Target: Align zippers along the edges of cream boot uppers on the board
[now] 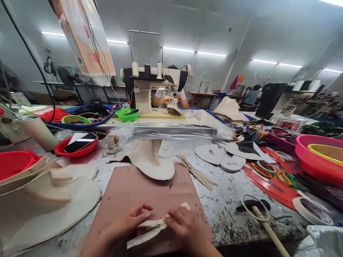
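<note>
My right hand is closed on pale strips, which look like thin leather or fabric. One end sticks out past its fingers, and two tails spread toward the left. My left hand is beside the left tails, its thumb and fingers apart; its lower fingers are partly hidden. Both hands are over a brown board. Across the board's far edge lies a curved beige shoe-upper piece. A bundle of narrow pale strips rests to the right of it.
Stacked beige upper pieces lie at left. A red bowl with a phone stands behind them. White cut pieces, scissors, tape and a hammer lie at right. Beyond, a person works behind a sewing machine.
</note>
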`<state>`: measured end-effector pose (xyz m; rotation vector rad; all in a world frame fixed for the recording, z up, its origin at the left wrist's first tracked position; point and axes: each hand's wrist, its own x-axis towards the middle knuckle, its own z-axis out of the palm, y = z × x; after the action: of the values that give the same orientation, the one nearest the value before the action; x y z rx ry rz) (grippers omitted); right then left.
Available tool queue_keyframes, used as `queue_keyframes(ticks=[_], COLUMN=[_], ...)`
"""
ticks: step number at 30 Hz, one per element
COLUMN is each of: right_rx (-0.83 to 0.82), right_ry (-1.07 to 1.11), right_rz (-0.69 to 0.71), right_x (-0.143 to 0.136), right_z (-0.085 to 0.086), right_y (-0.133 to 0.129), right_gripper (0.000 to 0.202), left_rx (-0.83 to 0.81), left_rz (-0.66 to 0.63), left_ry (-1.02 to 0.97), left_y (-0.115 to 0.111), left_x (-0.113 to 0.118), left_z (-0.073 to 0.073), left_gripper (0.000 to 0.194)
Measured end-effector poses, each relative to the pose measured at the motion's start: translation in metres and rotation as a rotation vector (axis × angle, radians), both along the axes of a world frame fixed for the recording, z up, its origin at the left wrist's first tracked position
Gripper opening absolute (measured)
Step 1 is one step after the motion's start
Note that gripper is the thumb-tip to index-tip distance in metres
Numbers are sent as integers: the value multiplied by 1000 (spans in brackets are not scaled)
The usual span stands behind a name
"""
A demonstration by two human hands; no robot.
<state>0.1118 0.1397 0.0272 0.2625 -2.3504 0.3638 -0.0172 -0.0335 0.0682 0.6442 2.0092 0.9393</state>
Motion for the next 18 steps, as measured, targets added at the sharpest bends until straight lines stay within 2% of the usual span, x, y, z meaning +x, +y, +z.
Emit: queue_keyframes(ticks=[3, 6, 11, 14, 18], right_rx=[-33, -17, 35, 39, 50], right_ry=[-134, -160, -91, -56, -64], right_rz=[-8, -98, -243, -286, -269], right_x=[10, 22, 31, 31, 31], right_z=[-17, -24, -29, -30, -29], right_y=[-23, -35, -46, -48, -47], right_gripper=[25, 35, 31, 28, 28], left_rx=[-160, -214, -198, -174, -125], left_rz=[34, 38, -113, -81, 9], left_ry=[326, 500, 556, 559, 517], left_y=[-30, -32, -10, 2, 10], left_x=[2, 22, 59, 60, 49], left_z=[12, 15, 2, -4, -6], left_gripper=[32, 20, 16, 16, 10])
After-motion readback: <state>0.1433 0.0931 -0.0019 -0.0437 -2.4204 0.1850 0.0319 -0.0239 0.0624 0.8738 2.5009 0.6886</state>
